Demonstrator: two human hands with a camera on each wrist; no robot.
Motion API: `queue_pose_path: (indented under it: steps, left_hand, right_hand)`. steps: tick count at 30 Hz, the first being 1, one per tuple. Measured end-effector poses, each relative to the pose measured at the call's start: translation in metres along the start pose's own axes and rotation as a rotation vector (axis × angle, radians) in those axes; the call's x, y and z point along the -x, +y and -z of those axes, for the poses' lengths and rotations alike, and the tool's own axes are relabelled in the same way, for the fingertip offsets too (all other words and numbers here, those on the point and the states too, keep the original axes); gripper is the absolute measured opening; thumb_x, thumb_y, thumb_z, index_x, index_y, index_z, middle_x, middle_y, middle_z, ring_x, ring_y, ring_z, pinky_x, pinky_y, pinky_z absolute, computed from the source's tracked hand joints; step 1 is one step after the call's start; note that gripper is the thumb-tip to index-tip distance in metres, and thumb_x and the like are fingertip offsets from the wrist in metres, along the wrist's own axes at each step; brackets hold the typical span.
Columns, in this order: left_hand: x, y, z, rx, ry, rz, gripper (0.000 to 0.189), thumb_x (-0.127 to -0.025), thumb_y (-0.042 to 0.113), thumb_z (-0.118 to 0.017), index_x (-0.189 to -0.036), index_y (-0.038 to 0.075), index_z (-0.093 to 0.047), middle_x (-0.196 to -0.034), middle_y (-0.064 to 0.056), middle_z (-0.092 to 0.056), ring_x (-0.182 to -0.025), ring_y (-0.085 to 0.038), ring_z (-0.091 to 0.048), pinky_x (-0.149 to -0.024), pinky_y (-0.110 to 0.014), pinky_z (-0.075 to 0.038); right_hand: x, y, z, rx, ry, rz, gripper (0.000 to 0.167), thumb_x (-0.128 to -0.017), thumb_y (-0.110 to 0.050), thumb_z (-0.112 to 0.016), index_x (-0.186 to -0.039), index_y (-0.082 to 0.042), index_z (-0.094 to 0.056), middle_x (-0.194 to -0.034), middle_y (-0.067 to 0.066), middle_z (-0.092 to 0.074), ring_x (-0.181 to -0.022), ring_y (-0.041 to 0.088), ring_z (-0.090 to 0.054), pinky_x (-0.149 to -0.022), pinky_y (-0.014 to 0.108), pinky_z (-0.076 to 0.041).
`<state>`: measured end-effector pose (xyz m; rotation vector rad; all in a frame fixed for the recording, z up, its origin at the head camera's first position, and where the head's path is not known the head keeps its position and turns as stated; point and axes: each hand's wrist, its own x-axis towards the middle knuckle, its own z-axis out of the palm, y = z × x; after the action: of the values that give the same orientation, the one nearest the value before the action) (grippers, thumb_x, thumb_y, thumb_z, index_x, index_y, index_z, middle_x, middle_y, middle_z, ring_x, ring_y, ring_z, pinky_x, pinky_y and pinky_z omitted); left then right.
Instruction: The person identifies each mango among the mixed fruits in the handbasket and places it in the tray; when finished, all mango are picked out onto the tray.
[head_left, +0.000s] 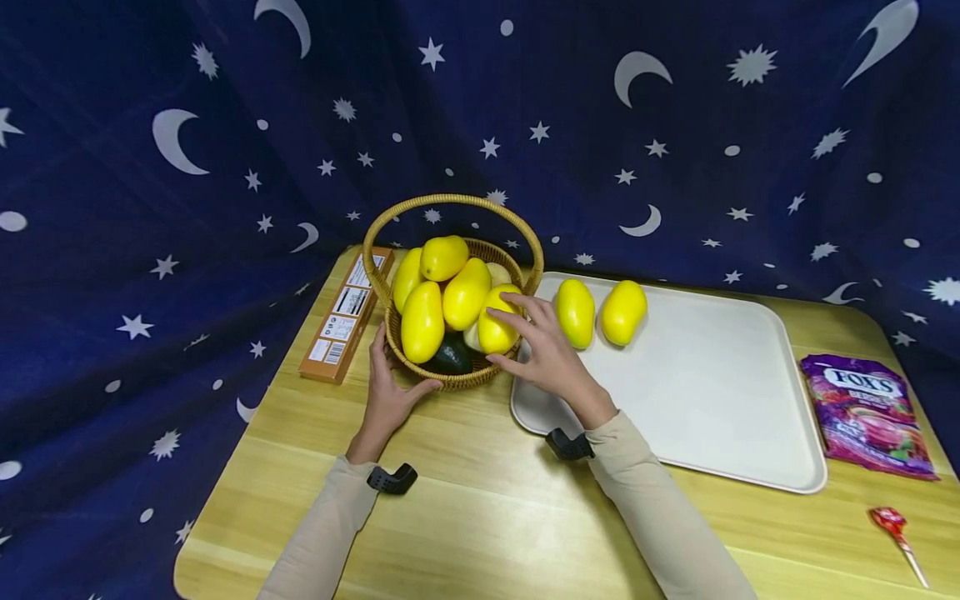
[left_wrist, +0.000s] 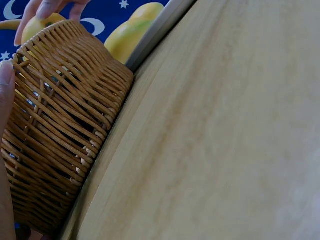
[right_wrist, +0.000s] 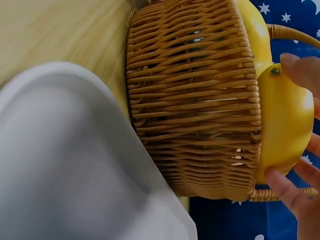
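Observation:
A woven wicker basket [head_left: 467, 381] with a tall hooped handle holds several yellow mangoes [head_left: 423, 323] and a dark green avocado [head_left: 450, 357]. My left hand [head_left: 386, 398] holds the basket low on its near left side, thumb along the front and fingers round the left. At the basket's right rim, my right hand [head_left: 551, 354] grips a yellow mango [right_wrist: 285, 125] between thumb and fingers; in the right wrist view this mango overlaps the rim. Two more mangoes, a left one [head_left: 575, 313] and a right one [head_left: 624, 312], lie side by side on the white tray [head_left: 712, 383].
Left of the basket lies a long orange-brown box [head_left: 347, 317] with white labels. Past the tray's right edge are a purple Fox's candy bag [head_left: 868, 417] and a red-wrapped lollipop [head_left: 891, 523]. A dark blue star-and-moon cloth [head_left: 480, 100] hangs behind the wooden table [head_left: 480, 517].

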<state>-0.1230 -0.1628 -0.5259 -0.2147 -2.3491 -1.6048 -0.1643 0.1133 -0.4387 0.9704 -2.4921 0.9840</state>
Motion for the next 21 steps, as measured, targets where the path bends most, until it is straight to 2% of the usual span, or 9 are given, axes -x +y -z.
queue_pose_path:
  steps: [5,10,16,18,21]
  left_hand:
    - [0.001,0.021,0.002,-0.009,-0.008,-0.021,0.123,-0.067,-0.001,-0.088,-0.156,0.001,-0.003,-0.156,-0.026,-0.018,-0.135,-0.038,-0.035,-0.099,-0.048,-0.04]
    - [0.003,0.035,0.005,-0.011,-0.02,-0.015,0.12,-0.07,0.002,-0.087,-0.156,0.0,-0.003,-0.157,-0.025,-0.016,-0.137,-0.036,-0.034,-0.101,-0.042,-0.039]
    - [0.002,0.036,0.005,-0.014,-0.019,-0.014,0.119,-0.071,0.002,-0.087,-0.155,-0.001,-0.003,-0.157,-0.025,-0.015,-0.137,-0.037,-0.033,-0.101,-0.046,-0.039]
    - [0.003,0.033,0.004,-0.019,-0.018,-0.013,0.119,-0.07,0.001,-0.087,-0.155,-0.002,-0.003,-0.157,-0.026,-0.015,-0.137,-0.037,-0.033,-0.101,-0.044,-0.039]
    - [0.002,0.022,0.002,-0.012,-0.009,-0.009,0.122,-0.068,-0.002,-0.087,-0.156,0.0,-0.002,-0.157,-0.025,-0.016,-0.138,-0.037,-0.033,-0.102,-0.045,-0.039]
  right_hand:
    - [-0.002,0.0,-0.001,0.032,-0.035,-0.006,0.064,-0.082,-0.033,-0.08,-0.138,-0.019,-0.056,-0.151,0.01,-0.039,-0.135,0.034,-0.033,-0.111,0.058,-0.027]
    - [-0.003,0.0,-0.002,0.021,-0.054,0.0,0.061,-0.083,-0.032,-0.079,-0.138,-0.018,-0.056,-0.154,0.012,-0.036,-0.142,0.038,-0.027,-0.113,0.06,-0.024]
    - [-0.005,0.001,-0.003,0.012,-0.044,0.003,0.06,-0.083,-0.03,-0.079,-0.137,-0.017,-0.057,-0.155,0.014,-0.035,-0.143,0.042,-0.025,-0.113,0.062,-0.022]
    - [-0.005,0.0,-0.003,0.008,-0.028,0.002,0.059,-0.082,-0.028,-0.08,-0.135,-0.016,-0.058,-0.154,0.013,-0.037,-0.143,0.041,-0.027,-0.113,0.062,-0.023]
    - [-0.005,-0.001,-0.002,-0.004,-0.016,-0.01,0.057,-0.08,-0.025,-0.08,-0.132,-0.015,-0.059,-0.153,0.011,-0.038,-0.143,0.039,-0.029,-0.114,0.061,-0.023]
